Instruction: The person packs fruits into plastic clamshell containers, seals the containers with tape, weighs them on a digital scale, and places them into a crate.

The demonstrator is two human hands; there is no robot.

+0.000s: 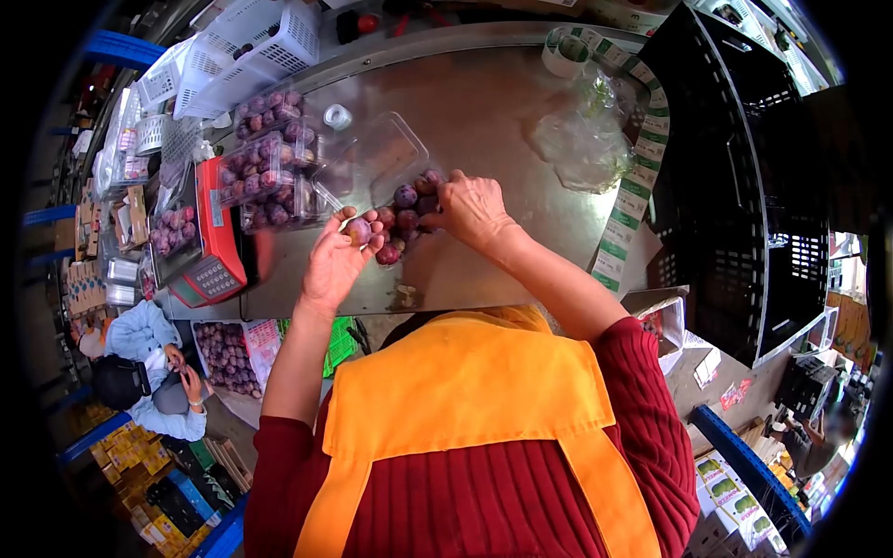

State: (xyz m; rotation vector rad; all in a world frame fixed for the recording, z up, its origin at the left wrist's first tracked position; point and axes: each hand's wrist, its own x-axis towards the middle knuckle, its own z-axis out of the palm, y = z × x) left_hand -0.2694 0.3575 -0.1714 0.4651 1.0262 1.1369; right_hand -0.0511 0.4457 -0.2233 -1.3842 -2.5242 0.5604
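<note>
Between the fingers of my left hand is a reddish-purple plum, held at the left side of a small pile of plums. The pile sits in a clear plastic punnet whose open lid lies back on the metal table. My right hand is at the right side of the pile, its fingers curled round a plum that they partly cover. Filled clear punnets of plums are stacked to the left of my hands.
A red scale with plums on it stands at the left. A label strip curves down the right of the metal table, beside a clear plastic bag. Black crates rise at right. Another person sits lower left near a plum crate.
</note>
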